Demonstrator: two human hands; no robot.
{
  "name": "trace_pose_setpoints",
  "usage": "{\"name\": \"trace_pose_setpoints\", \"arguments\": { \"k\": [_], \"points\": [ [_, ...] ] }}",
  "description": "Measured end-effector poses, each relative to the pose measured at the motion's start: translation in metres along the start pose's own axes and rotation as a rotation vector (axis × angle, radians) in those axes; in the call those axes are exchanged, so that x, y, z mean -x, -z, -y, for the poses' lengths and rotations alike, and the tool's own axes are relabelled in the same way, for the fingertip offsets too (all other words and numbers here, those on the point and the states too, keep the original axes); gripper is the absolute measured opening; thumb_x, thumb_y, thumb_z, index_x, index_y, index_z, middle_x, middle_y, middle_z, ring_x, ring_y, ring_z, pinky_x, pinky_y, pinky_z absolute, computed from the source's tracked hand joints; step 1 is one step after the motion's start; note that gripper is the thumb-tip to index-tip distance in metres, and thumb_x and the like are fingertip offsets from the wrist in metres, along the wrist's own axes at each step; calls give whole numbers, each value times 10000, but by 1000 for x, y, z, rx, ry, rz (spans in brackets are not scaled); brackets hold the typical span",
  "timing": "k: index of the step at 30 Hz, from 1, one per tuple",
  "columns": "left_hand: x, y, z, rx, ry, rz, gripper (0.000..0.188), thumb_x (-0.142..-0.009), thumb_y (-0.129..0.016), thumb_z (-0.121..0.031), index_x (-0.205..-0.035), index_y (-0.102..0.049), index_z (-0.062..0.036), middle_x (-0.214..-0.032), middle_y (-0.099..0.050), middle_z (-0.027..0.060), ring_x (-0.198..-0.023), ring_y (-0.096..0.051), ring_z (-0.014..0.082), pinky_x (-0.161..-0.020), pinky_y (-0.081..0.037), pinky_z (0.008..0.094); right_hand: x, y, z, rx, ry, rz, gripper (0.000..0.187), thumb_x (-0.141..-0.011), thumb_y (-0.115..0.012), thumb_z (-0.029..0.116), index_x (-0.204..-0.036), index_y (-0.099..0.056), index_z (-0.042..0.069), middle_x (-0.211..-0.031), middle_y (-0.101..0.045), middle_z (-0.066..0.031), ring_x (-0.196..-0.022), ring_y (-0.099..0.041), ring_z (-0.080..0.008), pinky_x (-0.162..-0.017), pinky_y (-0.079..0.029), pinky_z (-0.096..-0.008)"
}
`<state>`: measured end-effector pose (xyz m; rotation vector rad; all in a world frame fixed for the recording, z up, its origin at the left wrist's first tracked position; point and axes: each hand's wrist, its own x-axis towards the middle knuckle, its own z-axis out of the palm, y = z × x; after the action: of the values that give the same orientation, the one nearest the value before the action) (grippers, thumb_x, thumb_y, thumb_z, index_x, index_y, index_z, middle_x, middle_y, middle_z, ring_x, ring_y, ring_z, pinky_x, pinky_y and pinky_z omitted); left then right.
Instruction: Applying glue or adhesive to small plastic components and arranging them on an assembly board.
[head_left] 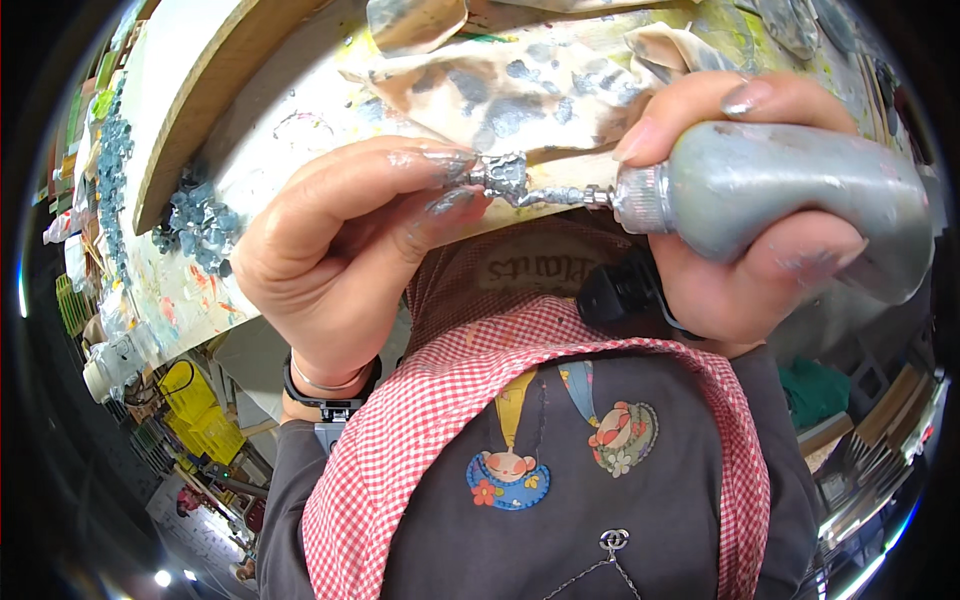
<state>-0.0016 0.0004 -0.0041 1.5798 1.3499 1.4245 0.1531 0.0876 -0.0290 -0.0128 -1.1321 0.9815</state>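
Note:
My left hand (345,225) pinches a small silver-grey textured piece (504,175) between thumb and fingertips; its exact kind is unclear. Gripped on its side in my right hand (720,290) is a grey squeeze bottle (790,190) with a ridged cap (641,197). The bottle's thin nozzle (570,196), crusted with silver paint, points left, and its tip is at or very near the small piece. Silver-grey paint smears the fingertips of both hands. Beneath them lies a cream cloth (520,95) with grey stains.
A wooden strip (205,95) runs along the left of the paint-spotted table (290,120). Small blue-grey pieces form a pile (200,222) beside it and a long row (116,180) beyond. Yellow crates (205,420) stand below left. A red checked apron (400,440) covers my front.

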Motion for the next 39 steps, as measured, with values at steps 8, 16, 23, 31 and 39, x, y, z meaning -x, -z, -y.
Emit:
{"name": "trace_pose_setpoints", "arguments": {
  "k": [8,16,23,31,39],
  "points": [
    [1,2,-2,-78,-3,8,205,-691,-558,149,-878,-579,67,-886,-593,190,-782,-610,217,-652,-540,284,2,-4,-6,25,150,-63,509,-899,-262,456,-983,-341,-41,-897,-481,-235,-478,-512,-209,-381,-440,-254],
    [-1,0,-4,-107,-30,45,196,-696,-563,139,-879,-576,71,-886,-585,187,-771,-612,220,-639,-552,296,-1,-4,-4,-14,197,-77,479,-913,-236,420,-996,-299,-48,-922,-460,-259,-455,-515,-217,-336,-432,-245],
    [1,1,-2,-133,24,13,159,-719,-559,123,-871,-571,79,-869,-582,187,-688,-620,217,-598,-558,289,-10,20,1,102,-88,395,495,-910,-251,435,-1016,-315,-44,-701,-521,-213,-418,-479,-189,-366,-398,-233],
    [-1,-8,-7,18,83,-95,84,-757,-562,54,-834,-580,83,-723,-602,157,-522,-579,155,-457,-473,215,-3,15,7,26,-36,133,535,-905,-259,446,-1053,-333,-63,-699,-520,-221,-400,-460,-193,-374,-395,-235],
    [2,-8,-10,27,91,-86,71,-756,-568,50,-818,-582,81,-721,-604,158,-506,-569,146,-451,-464,212,-9,13,1,59,166,158,521,-912,-245,422,-1038,-313,-79,-800,-501,-233,-425,-498,-206,-352,-400,-230]
  ]
}}
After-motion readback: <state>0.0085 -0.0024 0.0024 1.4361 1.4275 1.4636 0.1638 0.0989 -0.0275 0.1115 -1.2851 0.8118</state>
